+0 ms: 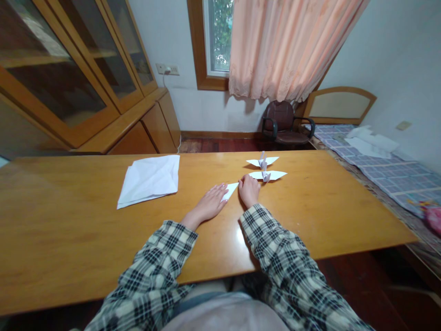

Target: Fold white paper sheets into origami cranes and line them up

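On the wooden bench (310, 216) a small white folded paper (230, 190) lies flat between the two hands, and I give all places from this paper. The left hand (211, 201) rests just to its left. The grip of this hand is fully spread, with the fingers stretched and flat, and the fingertips (222, 188) lie on the left edge of the paper. The right hand (248, 189) touches the right end of the paper. Its fingers are curled downward onto the bench, and I cannot tell whether its grip pinches the paper or only presses on it.

Just beyond the paper, a little to the right, stands a paper crane (267, 175) with its wings spread. A second paper crane (262, 161) stands behind the first one, farther from the paper. Well apart to the left of the paper lies a stack of white sheets (149, 180), flat on the bench. Far beyond the paper, off the bench, a dark chair (285, 122) stands under a pink curtain (285, 46).
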Available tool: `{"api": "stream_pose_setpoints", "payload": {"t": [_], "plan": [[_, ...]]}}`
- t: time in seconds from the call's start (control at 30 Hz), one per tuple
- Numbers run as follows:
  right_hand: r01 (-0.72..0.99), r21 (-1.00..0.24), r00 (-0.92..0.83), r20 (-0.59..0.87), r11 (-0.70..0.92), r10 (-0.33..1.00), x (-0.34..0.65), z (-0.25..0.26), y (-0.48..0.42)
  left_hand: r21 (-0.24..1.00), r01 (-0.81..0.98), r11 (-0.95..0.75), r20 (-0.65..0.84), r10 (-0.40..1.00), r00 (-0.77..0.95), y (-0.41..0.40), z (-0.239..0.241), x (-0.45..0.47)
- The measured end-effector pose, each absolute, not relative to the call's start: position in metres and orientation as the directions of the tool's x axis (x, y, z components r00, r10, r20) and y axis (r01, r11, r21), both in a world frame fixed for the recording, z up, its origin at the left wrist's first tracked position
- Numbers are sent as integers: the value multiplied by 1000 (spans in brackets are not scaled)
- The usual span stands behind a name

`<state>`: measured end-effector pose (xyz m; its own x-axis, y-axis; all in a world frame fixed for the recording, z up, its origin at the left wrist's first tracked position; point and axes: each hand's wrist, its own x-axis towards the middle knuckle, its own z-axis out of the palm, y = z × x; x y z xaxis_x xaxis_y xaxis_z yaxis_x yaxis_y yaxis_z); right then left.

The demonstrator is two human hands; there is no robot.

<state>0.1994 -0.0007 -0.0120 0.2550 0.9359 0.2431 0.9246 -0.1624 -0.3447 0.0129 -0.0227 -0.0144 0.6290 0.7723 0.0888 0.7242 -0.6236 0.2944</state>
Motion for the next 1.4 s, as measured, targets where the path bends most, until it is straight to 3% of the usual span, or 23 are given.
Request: {"api": "stream_pose_setpoints", "payload": {"t": [0.2,0.73,1.07,1.4], "plan": [[906,-408,238,259,-117,936,201,-12,-2,289,722,-629,89,769,633,-22,-15,12],[921,-344,258,193,-181,947,195,-7,1,326,723,-610,138,787,602,-21,-16,11],[922,-347,253,200,-173,946,196,-8,1,205,855,-476,104,879,465,-32,-19,12],[918,-359,256,212,-169,943,196,-10,2,185,898,-398,124,916,380,-41,-21,5]]}}
